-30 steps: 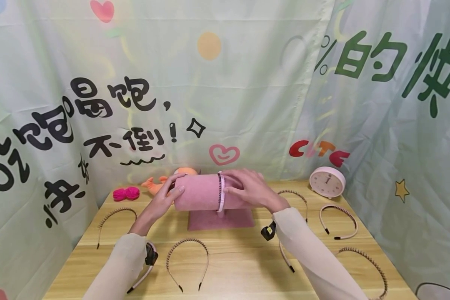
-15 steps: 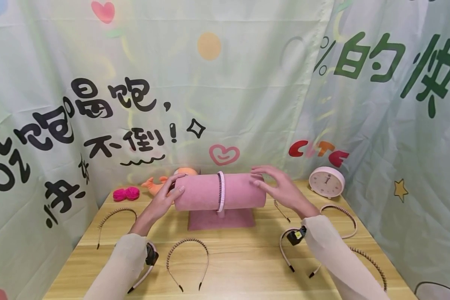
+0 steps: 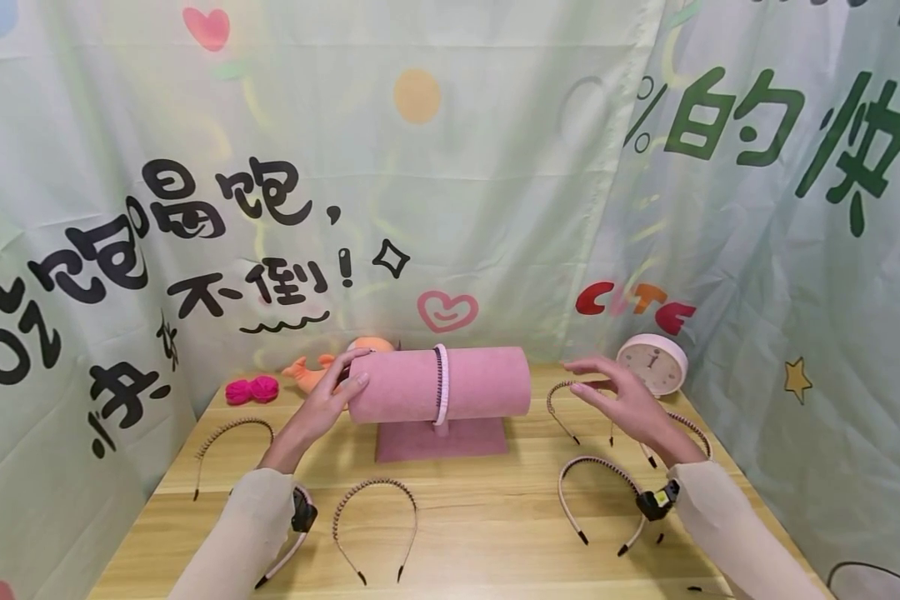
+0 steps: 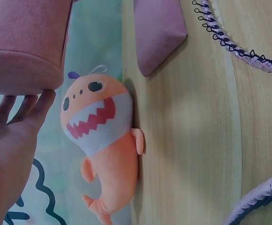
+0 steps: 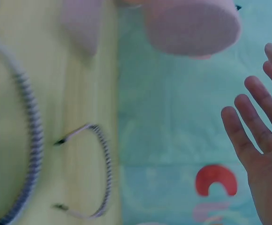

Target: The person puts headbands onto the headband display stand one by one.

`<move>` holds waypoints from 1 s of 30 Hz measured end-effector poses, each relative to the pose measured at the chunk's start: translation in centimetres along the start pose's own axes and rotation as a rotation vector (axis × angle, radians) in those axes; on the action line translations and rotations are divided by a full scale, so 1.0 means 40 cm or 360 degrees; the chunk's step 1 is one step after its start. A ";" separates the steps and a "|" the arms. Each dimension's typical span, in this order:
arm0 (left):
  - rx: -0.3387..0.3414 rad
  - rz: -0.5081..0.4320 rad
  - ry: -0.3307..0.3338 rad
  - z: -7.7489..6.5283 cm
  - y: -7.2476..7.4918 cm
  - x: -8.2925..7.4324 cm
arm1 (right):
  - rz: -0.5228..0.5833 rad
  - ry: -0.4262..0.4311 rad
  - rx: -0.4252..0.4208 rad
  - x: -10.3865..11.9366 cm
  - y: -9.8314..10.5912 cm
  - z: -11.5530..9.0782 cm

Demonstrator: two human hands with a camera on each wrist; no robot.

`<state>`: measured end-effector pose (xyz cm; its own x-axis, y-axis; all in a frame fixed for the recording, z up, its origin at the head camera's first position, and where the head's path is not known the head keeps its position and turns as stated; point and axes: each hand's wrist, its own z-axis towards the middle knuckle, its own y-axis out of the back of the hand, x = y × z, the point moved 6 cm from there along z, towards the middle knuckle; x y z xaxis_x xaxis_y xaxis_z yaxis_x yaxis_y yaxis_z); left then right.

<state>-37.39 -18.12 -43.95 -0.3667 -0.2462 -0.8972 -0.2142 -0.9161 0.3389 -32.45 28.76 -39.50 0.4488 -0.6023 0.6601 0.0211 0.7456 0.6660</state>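
A pink velvety headband stand [image 3: 401, 383], a thick horizontal roll on a flat base, stands at the back middle. One pale pink headband [image 3: 442, 383] with dark looped trim sits around the middle of the roll. My left hand [image 3: 326, 400] rests its extended fingers and thumb against the roll's left end; in the left wrist view the fingertips [image 4: 43, 101] are right at the end's edge. To the right of the stand my right hand [image 3: 622, 400] hovers with spread fingers, holding nothing, over a headband [image 3: 562, 417]. The right wrist view shows it apart from the roll [image 5: 194, 28].
Several braided headbands lie about the wooden table, including one at front middle [image 3: 375, 483] and one at front right [image 3: 596, 462]. Behind the stand are an orange plush shark [image 4: 112, 164] and a bright pink bow-shaped thing [image 3: 252, 389]. A pink clock [image 3: 652, 364] stands back right.
My right hand has let go of the headband and roll, then moved right, off the stand. My left hand stays at the roll's left end.
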 end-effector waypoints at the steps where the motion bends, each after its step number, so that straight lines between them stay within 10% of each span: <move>1: -0.0002 -0.0004 0.0011 0.000 0.000 0.002 | -0.0007 -0.0013 0.0003 -0.011 0.001 -0.011; 30: -0.0004 0.0011 0.0041 0.004 0.001 0.002 | 0.0051 -0.0016 0.0338 -0.235 -0.099 -0.195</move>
<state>-37.56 -18.13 -43.98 -0.3450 -0.2606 -0.9017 -0.2097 -0.9150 0.3446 -29.80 33.68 -51.06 0.4375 -0.5826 0.6850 -0.1821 0.6885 0.7020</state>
